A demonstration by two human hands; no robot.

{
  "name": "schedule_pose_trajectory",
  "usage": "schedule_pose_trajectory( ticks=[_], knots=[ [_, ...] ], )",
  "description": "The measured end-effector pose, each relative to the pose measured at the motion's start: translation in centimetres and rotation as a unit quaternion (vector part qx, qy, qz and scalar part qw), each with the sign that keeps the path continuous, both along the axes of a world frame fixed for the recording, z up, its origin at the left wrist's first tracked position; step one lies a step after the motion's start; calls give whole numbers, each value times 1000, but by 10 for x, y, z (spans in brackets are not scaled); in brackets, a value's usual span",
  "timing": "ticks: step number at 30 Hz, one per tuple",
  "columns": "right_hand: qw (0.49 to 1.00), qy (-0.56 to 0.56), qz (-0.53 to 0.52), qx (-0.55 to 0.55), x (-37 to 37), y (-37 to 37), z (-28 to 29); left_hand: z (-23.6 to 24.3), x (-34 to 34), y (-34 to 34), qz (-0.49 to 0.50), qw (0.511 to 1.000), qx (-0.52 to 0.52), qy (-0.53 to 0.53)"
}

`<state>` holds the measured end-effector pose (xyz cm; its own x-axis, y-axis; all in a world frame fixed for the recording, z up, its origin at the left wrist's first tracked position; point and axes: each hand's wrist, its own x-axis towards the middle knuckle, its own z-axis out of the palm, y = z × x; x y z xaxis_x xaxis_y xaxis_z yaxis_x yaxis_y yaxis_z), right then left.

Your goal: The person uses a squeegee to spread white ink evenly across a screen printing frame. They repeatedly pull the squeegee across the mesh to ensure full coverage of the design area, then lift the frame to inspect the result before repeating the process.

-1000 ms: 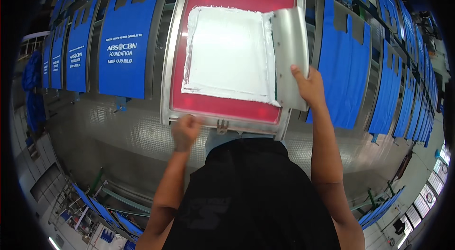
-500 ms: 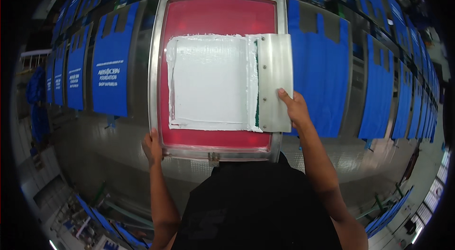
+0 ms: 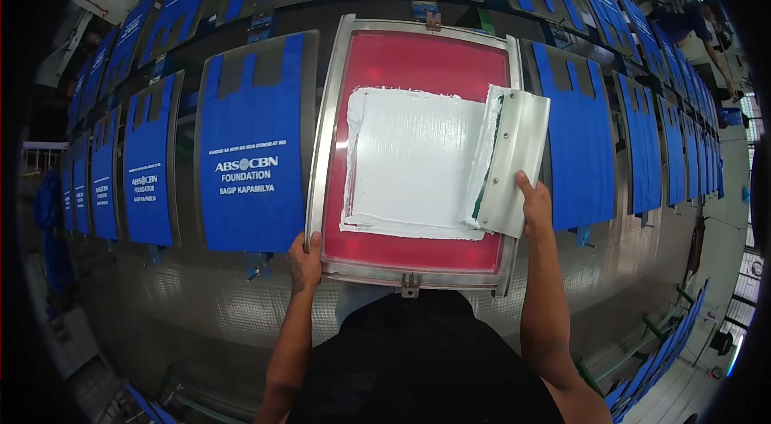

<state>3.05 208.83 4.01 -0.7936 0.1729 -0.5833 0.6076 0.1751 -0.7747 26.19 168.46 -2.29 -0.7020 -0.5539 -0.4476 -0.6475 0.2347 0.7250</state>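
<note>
Right fingers (image 3: 524, 181) hold one squeegee (image 3: 522, 135) — left fingers (image 3: 314, 242), one framed screen (image 3: 426, 61).

Room above ink (image 3: 414, 163), squeegee (image 3: 519, 163) blocking right

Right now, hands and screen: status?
Left hand gripping frame at lower-left corner. Right hand holding squeegee. White paste across middle of red screen. Squeegee overlaps frame's right side.

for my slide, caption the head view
Left hand grips pink-meshed rectangular metal frame; right hand holds wide silver metal squeegee.
</note>
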Motion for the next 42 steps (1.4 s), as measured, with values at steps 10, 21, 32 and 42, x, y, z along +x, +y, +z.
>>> schedule_pose_trajectory(
  ticks=[10, 21, 32, 42],
  knots=[
    [994, -40, 80, -64, -71, 57, -37, -7, -14, 87, 62, 997, -14, -46],
    [855, 58, 496, 139, -159, -10, 14, 50, 6, 212, -141, 989, -12, -42],
    [569, 458, 601, 325, -123, -80, -41, 18, 19, 276, 176, 943, 275, -70],
    [621, 265, 708, 207, -39, -29, 43, 17, 23, 263, 160, 916, 329, -164]
  ],
)
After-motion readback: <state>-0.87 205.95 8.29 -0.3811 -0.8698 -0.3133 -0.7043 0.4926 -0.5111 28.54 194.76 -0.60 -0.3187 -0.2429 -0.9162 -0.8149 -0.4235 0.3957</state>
